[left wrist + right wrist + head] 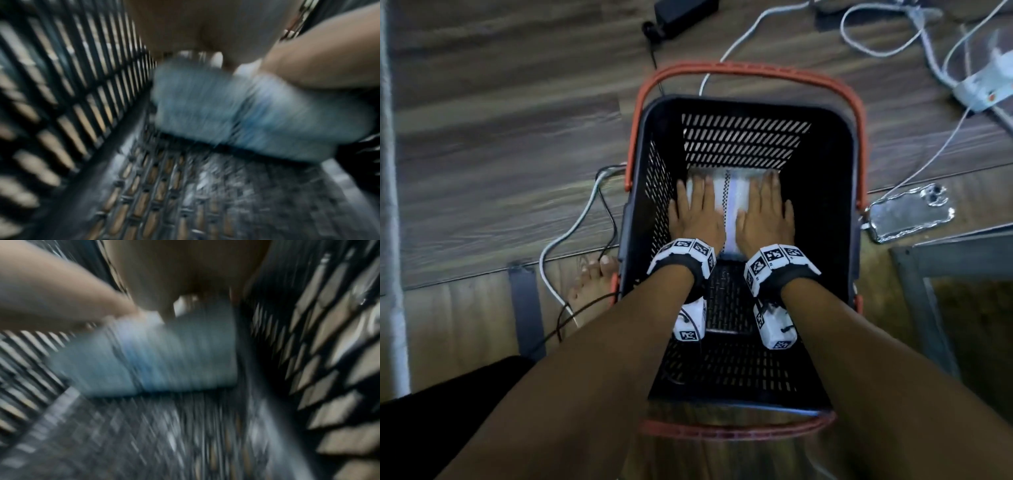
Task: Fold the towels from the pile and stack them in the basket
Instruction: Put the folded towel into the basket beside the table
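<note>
— Now, where's the towel (729, 202)?
— Folded, flat on the far floor of the black basket (822, 113).
— And each grip?
— Left hand (697, 214) and right hand (765, 214) spread flat, fingers straight, pressing on top.

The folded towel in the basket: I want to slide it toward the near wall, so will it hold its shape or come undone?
The folded towel looks soft and thick, so it would probably sag if lifted by one edge. Pushed flat with the left hand and right hand, it likely slides whole, though the perforated basket floor may drag the bottom layer.
</note>
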The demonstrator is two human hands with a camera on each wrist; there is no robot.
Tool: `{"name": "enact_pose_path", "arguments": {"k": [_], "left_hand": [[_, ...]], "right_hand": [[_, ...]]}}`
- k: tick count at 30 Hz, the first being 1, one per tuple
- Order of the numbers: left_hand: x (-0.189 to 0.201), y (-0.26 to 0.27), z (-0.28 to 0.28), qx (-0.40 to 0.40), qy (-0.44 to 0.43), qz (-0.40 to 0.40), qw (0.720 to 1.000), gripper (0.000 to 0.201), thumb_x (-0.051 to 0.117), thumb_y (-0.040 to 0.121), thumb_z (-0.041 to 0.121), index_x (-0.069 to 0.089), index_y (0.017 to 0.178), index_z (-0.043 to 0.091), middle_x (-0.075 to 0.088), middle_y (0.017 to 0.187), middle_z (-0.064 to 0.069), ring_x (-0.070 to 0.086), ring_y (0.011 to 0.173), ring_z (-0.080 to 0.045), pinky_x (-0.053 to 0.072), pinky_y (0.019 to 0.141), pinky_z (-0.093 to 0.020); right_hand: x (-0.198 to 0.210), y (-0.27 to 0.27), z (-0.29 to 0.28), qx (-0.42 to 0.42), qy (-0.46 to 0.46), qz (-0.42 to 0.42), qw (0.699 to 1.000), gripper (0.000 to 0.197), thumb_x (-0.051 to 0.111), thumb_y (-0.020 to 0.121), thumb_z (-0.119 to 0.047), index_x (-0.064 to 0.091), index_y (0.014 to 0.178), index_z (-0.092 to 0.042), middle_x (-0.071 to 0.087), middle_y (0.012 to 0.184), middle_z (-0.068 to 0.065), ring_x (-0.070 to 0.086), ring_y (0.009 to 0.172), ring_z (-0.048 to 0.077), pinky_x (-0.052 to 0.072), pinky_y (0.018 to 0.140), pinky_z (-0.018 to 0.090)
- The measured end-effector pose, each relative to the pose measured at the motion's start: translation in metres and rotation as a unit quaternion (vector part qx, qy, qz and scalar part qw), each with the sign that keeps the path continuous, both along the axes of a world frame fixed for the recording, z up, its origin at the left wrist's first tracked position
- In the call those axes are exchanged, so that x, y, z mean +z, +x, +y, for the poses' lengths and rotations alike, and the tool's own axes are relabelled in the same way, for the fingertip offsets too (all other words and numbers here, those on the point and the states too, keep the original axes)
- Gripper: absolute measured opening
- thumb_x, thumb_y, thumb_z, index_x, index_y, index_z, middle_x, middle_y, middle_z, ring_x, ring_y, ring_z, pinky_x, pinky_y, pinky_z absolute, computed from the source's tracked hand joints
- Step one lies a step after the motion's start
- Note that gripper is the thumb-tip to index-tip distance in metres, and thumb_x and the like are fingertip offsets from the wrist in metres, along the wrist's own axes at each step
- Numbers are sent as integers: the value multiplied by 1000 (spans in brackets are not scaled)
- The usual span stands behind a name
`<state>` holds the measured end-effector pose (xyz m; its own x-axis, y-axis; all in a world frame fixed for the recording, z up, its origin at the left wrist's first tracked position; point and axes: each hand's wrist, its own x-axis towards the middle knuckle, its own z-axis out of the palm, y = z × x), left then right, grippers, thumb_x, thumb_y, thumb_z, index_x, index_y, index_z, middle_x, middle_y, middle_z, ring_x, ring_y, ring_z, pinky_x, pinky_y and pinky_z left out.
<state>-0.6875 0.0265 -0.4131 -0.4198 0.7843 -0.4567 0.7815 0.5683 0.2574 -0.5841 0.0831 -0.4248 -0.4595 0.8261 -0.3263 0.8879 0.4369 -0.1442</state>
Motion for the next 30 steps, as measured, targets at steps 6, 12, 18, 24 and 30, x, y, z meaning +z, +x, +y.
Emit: {"name": "enact_pose_path", "arguments": {"k": [6,12,18,24,30], "left_hand": [[97,5,-17,-12,-111,-48,993,33,37,94,28,50,116,8,53,126,-15,50,115,-33,34,100,-45],[225,16,-37,-80,-35,16,996,37,36,95,36,52,114,8,56,122,-15,56,107,-34,44,85,-39],[370,48,-58,-150,124,59,979,34,45,89,36,58,110,12,63,116,-11,60,104,-32,47,84,-34],[476,95,-84,-208,215,97,949,36,47,90,38,59,114,15,61,120,-11,57,110,-31,45,84,-31],[534,163,-107,-305,250,130,910,41,45,90,42,54,118,14,58,124,-12,55,113,-30,46,92,-38]], "right_hand": [[100,17,-4,48,-132,-107,984,39,38,94,-39,55,112,-9,59,119,15,57,106,30,41,86,37],[224,52,-16,32,-140,-27,989,33,46,93,-38,55,88,-7,63,93,15,60,86,31,40,63,29],[377,106,-39,-17,-53,48,997,25,50,88,-35,60,88,-13,66,98,13,58,86,24,42,76,28],[490,181,-81,-47,45,104,993,31,53,88,-35,66,110,-18,67,113,9,62,105,26,45,88,30],[551,266,-135,-113,81,103,985,40,53,90,-42,65,112,-11,65,119,11,59,108,27,46,90,35]]}}
